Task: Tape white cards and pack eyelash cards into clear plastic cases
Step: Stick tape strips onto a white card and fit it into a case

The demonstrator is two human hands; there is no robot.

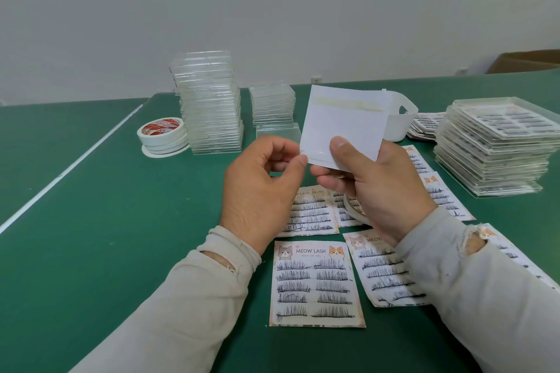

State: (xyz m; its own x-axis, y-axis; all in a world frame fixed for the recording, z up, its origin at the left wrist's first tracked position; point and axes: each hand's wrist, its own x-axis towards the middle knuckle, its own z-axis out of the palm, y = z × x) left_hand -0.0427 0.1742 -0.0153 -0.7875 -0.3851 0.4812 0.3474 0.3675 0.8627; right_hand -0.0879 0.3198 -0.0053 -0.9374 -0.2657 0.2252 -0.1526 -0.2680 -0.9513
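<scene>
White card point(342, 124) stands upright above the table's middle, pinched at its lower edge between the thumb and fingers of the right hand point(372, 188). A yellowish tape strip point(348, 104) runs across its top, and a second strip lies along its bottom edge. The left hand point(260, 188), at 9 o'clock of the card, has its fingers curled, its thumb and forefinger pinching the card's lower left corner.

On the green table point(106, 236) at 6 o'clock lie at least six lash cards point(316, 283), some partly hidden by the arms. Two stacks of empty clear cases point(210, 103) stand at 11 o'clock, one tall, one short, with one single case before the short one. Tape rolls point(162, 136) sit stacked at 10 o'clock; their count is unclear. A white basket point(400, 119) is at 1 o'clock, and one stack of packed cases point(494, 145) at 2 o'clock.
</scene>
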